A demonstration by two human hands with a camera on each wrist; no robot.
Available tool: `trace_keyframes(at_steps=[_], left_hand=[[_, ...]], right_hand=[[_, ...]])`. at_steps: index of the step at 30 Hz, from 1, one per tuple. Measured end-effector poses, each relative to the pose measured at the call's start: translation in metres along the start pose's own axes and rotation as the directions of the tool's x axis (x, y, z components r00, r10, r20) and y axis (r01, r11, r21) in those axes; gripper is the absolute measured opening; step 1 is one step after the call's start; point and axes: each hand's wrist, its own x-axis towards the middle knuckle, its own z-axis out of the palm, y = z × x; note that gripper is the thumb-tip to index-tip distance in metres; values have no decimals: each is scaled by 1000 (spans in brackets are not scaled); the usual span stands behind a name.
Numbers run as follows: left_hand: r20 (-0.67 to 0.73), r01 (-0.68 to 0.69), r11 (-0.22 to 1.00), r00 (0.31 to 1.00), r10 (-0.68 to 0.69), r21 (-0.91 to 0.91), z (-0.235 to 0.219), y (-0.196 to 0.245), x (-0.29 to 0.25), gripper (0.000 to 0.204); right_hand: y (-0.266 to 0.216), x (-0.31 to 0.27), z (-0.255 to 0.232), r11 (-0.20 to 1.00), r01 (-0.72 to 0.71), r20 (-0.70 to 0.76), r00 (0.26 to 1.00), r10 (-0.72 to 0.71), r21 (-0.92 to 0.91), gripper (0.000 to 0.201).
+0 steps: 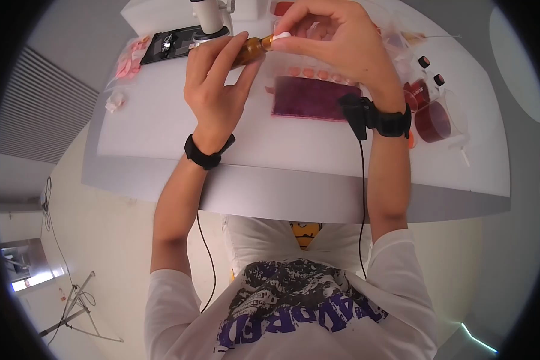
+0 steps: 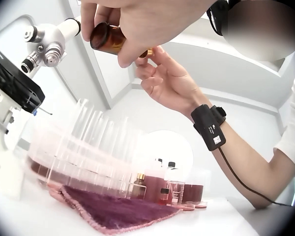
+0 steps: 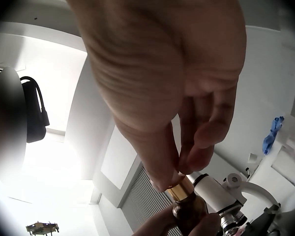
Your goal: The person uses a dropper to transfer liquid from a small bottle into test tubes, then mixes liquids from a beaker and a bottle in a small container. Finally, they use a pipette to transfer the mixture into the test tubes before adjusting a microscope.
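My left hand (image 1: 215,90) grips a small amber glass dropper bottle (image 1: 246,54) by its body, tilted above the table. My right hand (image 1: 357,48) pinches the bottle's top between thumb and fingers. A gold collar (image 3: 181,189) circles the neck, and part of a white dropper bulb (image 1: 281,36) shows at the right fingertips. Seen from the left wrist, the round base of the bottle (image 2: 100,35) faces the camera, with the right hand (image 2: 169,81) at the far end. A purple cloth (image 1: 312,99) lies on the table beneath the hands.
A white microscope (image 1: 210,17) stands at the back left beside a black tray (image 1: 167,45). Upright clear test tubes (image 2: 96,132) stand behind the cloth. On the right are a beaker of dark red liquid (image 1: 433,123) and black-capped bottles (image 1: 423,90). Pink crumpled pieces (image 1: 132,58) lie far left.
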Motion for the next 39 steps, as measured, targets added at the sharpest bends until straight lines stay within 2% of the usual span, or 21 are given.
trace_keyframes(at_steps=[4, 7, 10, 12, 15, 19, 22, 25, 27, 31, 34, 37, 39], left_hand=[[2, -25, 999, 1000, 25, 23, 1, -5, 0, 49], [-37, -103, 994, 994, 104, 31, 4, -12, 1, 54], [-39, -151, 987, 987, 153, 55, 3, -13, 3, 54], [-66, -155, 985, 985, 161, 78, 3, -12, 4, 57], [-68, -135, 987, 988, 141, 81, 2, -9, 5, 61], [-65, -143, 987, 987, 147, 70, 2, -9, 6, 65], [-44, -121, 990, 991, 124, 71, 1, -7, 6, 66], [-78, -168, 984, 982, 172, 55, 5, -10, 6, 64], [-90, -165, 985, 981, 170, 57, 6, -11, 5, 63], [-39, -116, 992, 992, 118, 43, 3, -7, 0, 61], [-41, -121, 992, 992, 123, 46, 3, -6, 1, 60], [-42, -98, 995, 994, 99, 21, 3, -3, 0, 58], [-19, -5, 999, 1000, 4, -36, 2, 1, -1, 55]], right_hand=[[5, 0, -4, 999, -53, 27, 998, 53, -12, 18], [6, -1, -6, 996, -87, 47, 995, 87, 5, 18], [9, -1, -6, 998, -45, 58, 997, 42, 41, 18], [2, -2, -8, 995, -66, 30, 997, 69, -70, 18], [-1, -3, -9, 993, -27, 23, 999, 30, -116, 16], [-5, -2, -8, 991, -33, 12, 999, 35, -131, 14], [-5, -4, -7, 991, 15, 7, 1000, -14, -137, 13], [-6, -5, -5, 985, 52, 7, 999, -52, -167, 13], [-1, -2, -3, 993, 60, -6, 998, -61, -99, 13], [-7, -3, -3, 990, 13, -24, 1000, -16, -143, 14], [-1, -1, -3, 996, 15, -12, 1000, -16, -84, 17], [12, 2, -4, 997, 74, 20, 997, -74, 12, 19], [15, 3, -4, 995, 68, 16, 997, -70, 76, 19]])
